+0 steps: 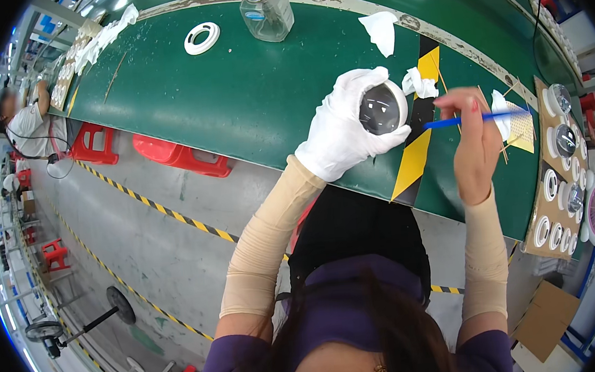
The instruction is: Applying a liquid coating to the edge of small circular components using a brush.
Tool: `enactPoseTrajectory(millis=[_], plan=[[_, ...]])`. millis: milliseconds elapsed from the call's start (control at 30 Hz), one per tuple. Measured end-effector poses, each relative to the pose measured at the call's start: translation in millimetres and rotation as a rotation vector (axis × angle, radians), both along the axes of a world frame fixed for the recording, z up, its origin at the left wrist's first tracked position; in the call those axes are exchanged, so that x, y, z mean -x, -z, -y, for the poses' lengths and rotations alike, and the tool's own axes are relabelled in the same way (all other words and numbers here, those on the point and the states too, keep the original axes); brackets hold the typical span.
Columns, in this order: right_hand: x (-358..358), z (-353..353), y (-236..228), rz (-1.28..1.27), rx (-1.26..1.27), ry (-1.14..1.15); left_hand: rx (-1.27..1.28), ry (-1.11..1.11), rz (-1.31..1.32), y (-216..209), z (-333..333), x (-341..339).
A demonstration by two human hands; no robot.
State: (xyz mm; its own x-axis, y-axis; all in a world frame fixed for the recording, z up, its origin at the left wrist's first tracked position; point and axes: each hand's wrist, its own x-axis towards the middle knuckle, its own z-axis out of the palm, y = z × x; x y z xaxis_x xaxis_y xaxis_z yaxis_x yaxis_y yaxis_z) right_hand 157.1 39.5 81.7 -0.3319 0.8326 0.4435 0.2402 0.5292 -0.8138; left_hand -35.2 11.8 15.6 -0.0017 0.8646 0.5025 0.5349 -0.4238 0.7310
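My left hand (340, 128), in a white glove, is closed round a white-rimmed part with a clear dome (379, 109), held over the green bench near its front edge. The dome faces up toward me. To its right, my right hand (471, 134) is bare and closed on a thin blue stick (477, 117) that lies crosswise between the fingers. The stick's left end points at the dome, with a gap between them. Behind the hands lies a crumpled white cloth (421, 84), and another white cloth (380, 31) is farther back.
A glass bottle with a metal top (268, 12) and a white ring (202, 38) stand at the back. Thin wooden sticks (484, 98) lie beside a yellow sheet (521, 130). A cardboard tray (544, 173) of domes and rings is at right, with red stools (176, 153) left.
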Motion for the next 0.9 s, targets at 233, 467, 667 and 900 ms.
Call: enactPoseTrajectory(millis=[233, 467, 667, 900], plan=[[6, 32, 18, 0.088, -0.213, -0.009, -0.057, -0.083, 0.048, 12, -3, -7], [16, 29, 19, 0.178, -0.472, 0.08, -0.031, -0.055, 0.034, 11, -4, -5], [36, 21, 28, 0.203, -0.548, 0.109, 0.015, -0.027, 0.113, 17, -4, -3], [22, 17, 29, 0.27, -0.522, 0.119, 0.048, 0.038, 0.129, 12, -8, 1]])
